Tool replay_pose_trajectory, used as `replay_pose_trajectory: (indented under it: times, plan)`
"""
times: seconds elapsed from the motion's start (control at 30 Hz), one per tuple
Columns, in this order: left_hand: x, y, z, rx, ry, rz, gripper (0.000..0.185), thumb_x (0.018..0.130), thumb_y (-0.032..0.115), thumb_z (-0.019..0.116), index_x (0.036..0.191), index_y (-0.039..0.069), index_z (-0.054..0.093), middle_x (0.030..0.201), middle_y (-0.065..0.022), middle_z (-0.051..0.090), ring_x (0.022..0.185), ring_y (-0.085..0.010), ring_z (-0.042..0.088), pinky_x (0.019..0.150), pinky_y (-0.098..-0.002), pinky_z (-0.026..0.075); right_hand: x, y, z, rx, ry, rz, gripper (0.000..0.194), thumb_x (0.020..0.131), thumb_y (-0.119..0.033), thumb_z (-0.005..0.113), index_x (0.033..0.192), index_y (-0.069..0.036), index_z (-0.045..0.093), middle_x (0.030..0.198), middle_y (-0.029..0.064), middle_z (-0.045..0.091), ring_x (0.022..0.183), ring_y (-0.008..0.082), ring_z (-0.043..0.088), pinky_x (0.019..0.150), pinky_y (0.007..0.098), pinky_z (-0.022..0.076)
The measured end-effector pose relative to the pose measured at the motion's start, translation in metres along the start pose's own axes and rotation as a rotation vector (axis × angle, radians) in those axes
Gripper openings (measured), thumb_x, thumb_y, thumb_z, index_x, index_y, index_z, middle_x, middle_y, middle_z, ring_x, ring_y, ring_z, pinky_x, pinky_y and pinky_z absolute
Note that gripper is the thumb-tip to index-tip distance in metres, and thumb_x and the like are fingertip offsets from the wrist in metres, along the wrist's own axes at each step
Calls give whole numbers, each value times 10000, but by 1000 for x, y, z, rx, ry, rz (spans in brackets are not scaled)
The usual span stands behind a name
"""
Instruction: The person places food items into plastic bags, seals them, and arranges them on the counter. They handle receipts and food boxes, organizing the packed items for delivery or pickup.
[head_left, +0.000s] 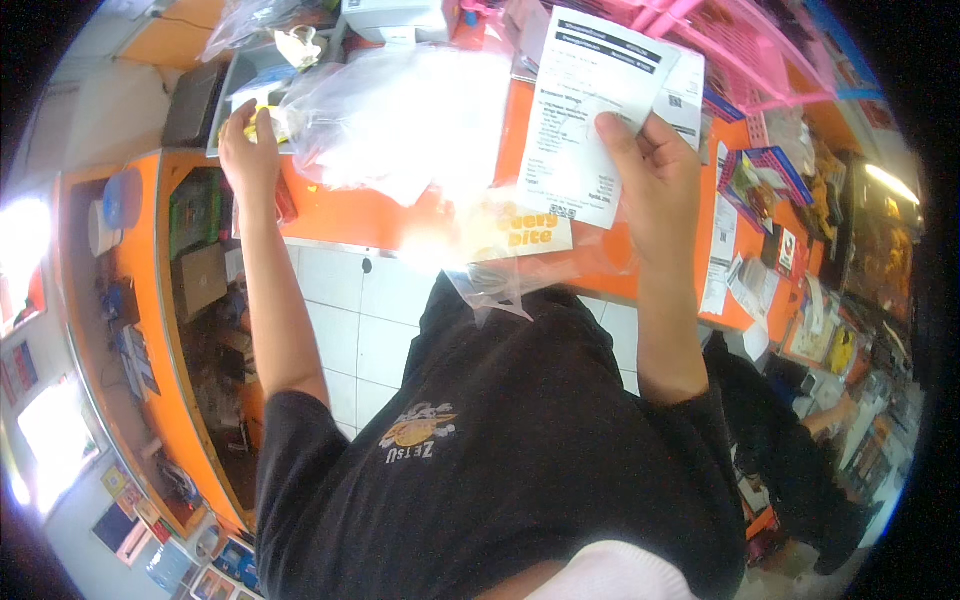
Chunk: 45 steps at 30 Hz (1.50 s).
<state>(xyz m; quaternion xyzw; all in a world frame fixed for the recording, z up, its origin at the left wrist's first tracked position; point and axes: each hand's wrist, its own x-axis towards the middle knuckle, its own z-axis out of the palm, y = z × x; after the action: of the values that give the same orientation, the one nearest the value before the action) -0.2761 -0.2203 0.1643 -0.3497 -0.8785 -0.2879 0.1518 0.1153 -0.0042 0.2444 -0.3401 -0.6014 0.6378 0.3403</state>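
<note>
My right hand (656, 180) holds a printed paper receipt (577, 112) upright between thumb and fingers, above the orange counter (337, 210). Another printed slip (684, 97) shows behind it. Over a grey tray (225, 105) at the back left, my left hand (253, 146) is raised with its fingers apart, beside a yellow item; whether it touches anything there I cannot tell. Between my hands lie clear plastic bags (405, 112), washed out by glare. A paper with orange lettering (536, 234) lies under the receipt's lower edge, near a clear plastic bag at the counter's front edge.
A white device (401, 21), perhaps a printer, stands at the back. Pink plastic baskets (750, 45) are at the upper right. More slips (752, 285) and a patterned box (765, 184) lie on the right. Orange shelving (169, 315) stands left. Another person in black (780, 450) is at the lower right.
</note>
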Motion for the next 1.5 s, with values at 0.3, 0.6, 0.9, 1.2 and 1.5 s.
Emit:
replay_pose_trajectory:
  times: [0.3,0.6,0.9,1.2,1.5]
  plan:
    - [37,-131,75,78,-564,-212,340,925,350,614,1094,103,775,1081,-216,740,1027,-379,714,928,-470,543,-8,12,-2,-103,141,-25,300,995,-134,682,1243,34,663,1134,91,732,998,125,660,906,278,504]
    - [61,-150,60,470,-773,-81,337,831,401,714,991,118,807,995,-172,763,1004,-348,724,907,-454,554,-11,21,-1,0,208,5,347,1018,-93,646,1332,52,620,1219,95,702,1078,107,632,953,262,483]
    - [73,-139,29,314,-558,300,216,845,269,762,925,69,766,972,-157,729,1010,-365,666,934,-456,504,-8,14,20,47,179,-5,264,1006,-129,676,1208,40,682,1075,86,753,918,106,692,820,277,545]
    - [96,-57,-77,154,-472,124,142,943,121,671,1041,25,632,908,-152,686,843,-238,645,789,-362,501,-14,13,13,184,156,87,263,1000,-116,671,1207,47,679,1093,112,750,929,122,699,821,277,554]
    - [-20,175,-101,-1103,-567,307,180,856,-31,686,1025,29,679,997,-93,688,935,-212,650,828,-367,512,-20,7,-5,217,317,-2,292,991,-127,686,1240,26,672,1113,94,748,953,112,691,846,274,545]
